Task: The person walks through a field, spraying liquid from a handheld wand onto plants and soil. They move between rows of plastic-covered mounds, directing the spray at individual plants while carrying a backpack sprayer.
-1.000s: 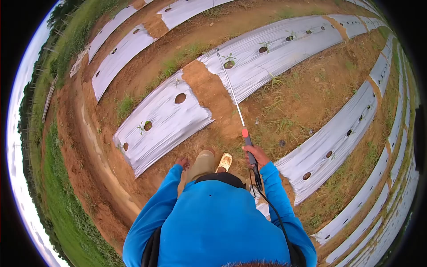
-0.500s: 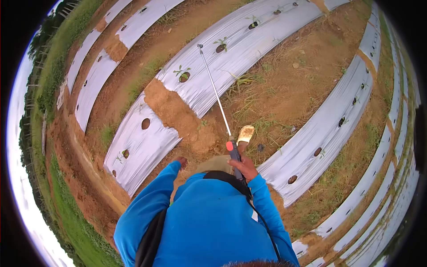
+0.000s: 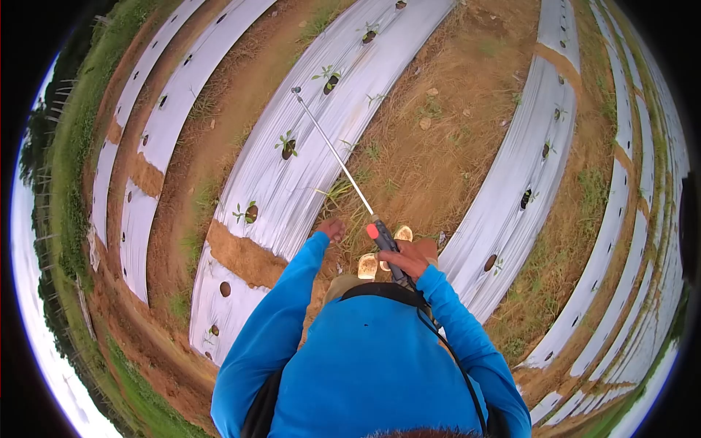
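Observation:
My right hand (image 3: 410, 258) is wrapped round the dark grey handle of a spray wand (image 3: 335, 152), which has a red-orange part at its front. The thin metal lance slants up and left, and its nozzle hangs over the silver mulch film (image 3: 255, 175) near a seedling (image 3: 330, 82). From the handle a black hose (image 3: 454, 354) runs back along my right arm. My left hand (image 3: 334, 230) is held out beside the edge of the film, fingers loosely bent, with nothing visible in it. Another seedling (image 3: 287, 145) grows from a hole below the nozzle.
My feet in light, muddy shoes (image 3: 368, 266) are on the dirt path between two film-covered beds. A second bed (image 3: 504, 197) runs along the right, with more rows beyond. Soil (image 3: 241, 257) lies across the left bed. Grass and a fence border the far left.
The view has moved forward along the bed, and both shoes now show. My left hand has swung forward. The wand's tip has shifted left past other seedlings, still in my right hand.

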Demonstrator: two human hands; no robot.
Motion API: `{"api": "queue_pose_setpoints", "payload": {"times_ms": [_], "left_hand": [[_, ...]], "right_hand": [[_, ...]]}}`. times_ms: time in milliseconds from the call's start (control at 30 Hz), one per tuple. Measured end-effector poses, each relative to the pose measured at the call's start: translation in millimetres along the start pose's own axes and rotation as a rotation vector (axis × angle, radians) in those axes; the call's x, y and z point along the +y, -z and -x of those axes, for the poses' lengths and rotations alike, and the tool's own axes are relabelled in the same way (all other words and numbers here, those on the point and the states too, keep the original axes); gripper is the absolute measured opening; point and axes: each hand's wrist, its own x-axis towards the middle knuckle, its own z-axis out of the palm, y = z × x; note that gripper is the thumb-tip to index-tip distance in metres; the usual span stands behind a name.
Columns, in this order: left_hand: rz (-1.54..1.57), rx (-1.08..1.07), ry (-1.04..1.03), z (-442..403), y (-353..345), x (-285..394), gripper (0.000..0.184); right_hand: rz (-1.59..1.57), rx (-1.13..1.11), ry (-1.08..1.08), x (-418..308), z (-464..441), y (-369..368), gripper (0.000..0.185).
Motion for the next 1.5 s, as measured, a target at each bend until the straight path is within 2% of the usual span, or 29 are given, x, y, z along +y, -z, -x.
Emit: {"api": "queue_pose_setpoints", "payload": {"times_ms": [67, 133, 167, 233, 267, 300, 367, 400, 467, 500, 533, 567, 600, 633, 700, 833, 900, 967, 1033, 1100, 1133, 1200, 1300, 1367, 1433, 1500], "left_hand": [[0.028, 0.093, 0.069, -45, 2, 24, 0.019], [0.034, 0.098, 0.094, -74, 1, 49, 0.019], [0.035, 0.111, 0.13, -79, -2, 56, 0.019], [0.117, 0.203, 0.307, -83, -15, 95, 0.017], [0.099, 0.194, 0.259, -93, -14, 87, 0.018], [0.085, 0.18, 0.216, -95, -12, 77, 0.018], [0.166, 0.056, 0.661, -108, -16, 121, 0.021], [0.155, 0.062, 0.677, -99, -24, 136, 0.021], [-0.282, 0.193, 0.409, -107, -35, 180, 0.023], [-0.301, 0.179, 0.41, -124, -31, 192, 0.023], [-0.424, 0.084, 0.215, -156, -18, 186, 0.024], [-0.537, -0.01, 0.017, -171, -23, 214, 0.025], [-0.451, 0.07, 0.092, -190, -31, 241, 0.022], [-0.458, 0.062, 0.093, -207, -39, 279, 0.022], [-0.081, 0.106, 0.334, -245, -57, 344, 0.019], [0.029, 0.08, 0.273, -336, -99, 442, 0.022], [-0.024, 0.081, 0.383, -392, -119, 481, 0.017], [-0.062, 0.105, 0.361, -467, -134, 496, 0.021], [-0.102, 0.109, 0.368, -497, -158, 518, 0.026], [-0.405, -0.015, 0.123, -548, -174, 585, 0.03], [0.081, -0.031, -0.008, -557, -184, 602, 0.031], [0.052, -0.024, 0.009, -565, -208, 680, 0.03], [0.024, -0.027, 0.067, -598, -221, 783, 0.029], [0.037, -0.031, 0.116, -628, -229, 823, 0.029], [0.051, 0.099, 0.11, -654, -230, 851, 0.027], [0.069, 0.159, 0.157, -660, -235, 878, 0.022]], "right_hand": [[0.012, 0.018, 0.04, -19, -23, 35, 0.042], [-0.012, 0.03, 0.068, -40, -42, 76, 0.041], [-0.02, 0.023, 0.064, -27, -55, 92, 0.041], [0.11, 0.133, 0.297, -13, -101, 142, 0.04], [-0.148, -0.071, 0.017, -37, -101, 168, 0.041], [-0.17, -0.081, 0.0, -39, -97, 180, 0.041], [-0.16, -0.053, -0.03, -58, -129, 237, 0.04], [-0.183, -0.057, -0.078, -62, -132, 247, 0.04], [-0.275, -0.084, -0.085, -90, -144, 283, 0.039], [-0.344, -0.112, -0.102, -100, -147, 304, 0.038], [-0.371, -0.112, -0.119, -117, -148, 325, 0.038], [-0.379, -0.098, -0.122, -128, -152, 344, 0.038], [-0.38, -0.081, -0.115, -136, -160, 362, 0.038], [-0.38, -0.066, -0.109, -142, -168, 383, 0.039], [-0.385, -0.075, -0.105, -151, -188, 428, 0.037], [-0.324, -0.063, -0.069, -160, -246, 527, 0.037], [-0.278, -0.044, -0.063, -170, -275, 581, 0.037], [-0.247, -0.024, -0.047, -196, -305, 640, 0.036], [-0.18, -0.048, -0.124, -222, -310, 694, 0.034], [-0.168, -0.038, -0.152, -248, -327, 753, 0.034], [-0.237, -0.063, -0.089, -259, -330, 776, 0.034], [-0.28, -0.063, 0.002, -274, -342, 821, 0.036], [-0.264, -0.104, -0.032, -278, -387, 889, 0.038], [-0.219, -0.078, -0.017, -307, -407, 938, 0.039], [-0.156, -0.069, 0.007, -318, -437, 993, 0.039], [-0.338, -0.141, -0.174, -307, -467, 1039, 0.039]]}}
